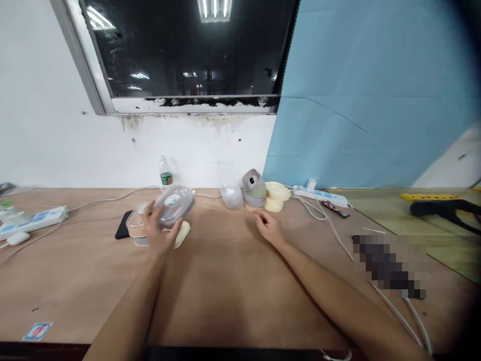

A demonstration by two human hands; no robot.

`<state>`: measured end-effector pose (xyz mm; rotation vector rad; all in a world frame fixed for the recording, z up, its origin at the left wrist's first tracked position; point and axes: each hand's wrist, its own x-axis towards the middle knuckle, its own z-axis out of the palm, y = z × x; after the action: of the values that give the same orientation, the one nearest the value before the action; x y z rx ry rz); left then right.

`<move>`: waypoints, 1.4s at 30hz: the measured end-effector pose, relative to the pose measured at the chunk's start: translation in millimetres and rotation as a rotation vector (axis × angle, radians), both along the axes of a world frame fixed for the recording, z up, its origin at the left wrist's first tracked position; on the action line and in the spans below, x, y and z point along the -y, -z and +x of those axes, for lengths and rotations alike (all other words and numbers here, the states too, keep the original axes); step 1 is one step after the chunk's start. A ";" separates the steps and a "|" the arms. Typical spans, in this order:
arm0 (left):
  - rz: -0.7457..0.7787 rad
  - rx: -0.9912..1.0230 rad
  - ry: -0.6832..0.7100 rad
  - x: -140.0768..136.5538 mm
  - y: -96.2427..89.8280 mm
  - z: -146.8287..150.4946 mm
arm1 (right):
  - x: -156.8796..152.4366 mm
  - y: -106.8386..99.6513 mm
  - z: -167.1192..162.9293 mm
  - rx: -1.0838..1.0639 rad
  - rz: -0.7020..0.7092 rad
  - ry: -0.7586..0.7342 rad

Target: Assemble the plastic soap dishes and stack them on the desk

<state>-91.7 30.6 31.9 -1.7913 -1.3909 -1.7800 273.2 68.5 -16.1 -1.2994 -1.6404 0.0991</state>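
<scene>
My left hand [157, 228] grips a clear plastic lid [176, 204], thumb at its near edge and fingers at its left; the lid is tilted and slightly blurred. Just behind that hand, a pinkish container with a clear lid [136, 220] sits on a grey one [141, 241]. A pale yellow piece [182, 234] lies partly hidden beside the left thumb. My right hand [269, 228] is closed, its fingertips by the base of a stack of grey, green and pinkish bowls [253, 193]. Whether it holds anything is hidden.
Clear containers [232, 194] and stacked yellow bowls [276, 195] flank the bowl stack. A bottle [165, 171] stands by the wall, and a black phone-like object [123, 225] lies at left. Power strips [37, 220] and white cables [334, 233] run along both sides. A pixelated dark item [387, 265] lies at right.
</scene>
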 end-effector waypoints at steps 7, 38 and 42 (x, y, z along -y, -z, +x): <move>-0.382 -0.098 0.421 4.7 38.2 55.6 | 26.4 -2.0 -57.1 0.129 -0.250 -0.371; -0.713 -0.152 0.800 11.9 37.2 60.9 | 11.4 11.1 -47.7 -0.051 -0.335 -0.321; -0.702 -0.256 0.783 14.5 35.9 64.5 | 6.7 2.7 -43.5 0.078 -0.295 -0.051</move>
<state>-27.2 16.1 -4.0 -3.1438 -1.4090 -1.2883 229.6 61.9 -18.8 -1.4982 -1.7738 0.3356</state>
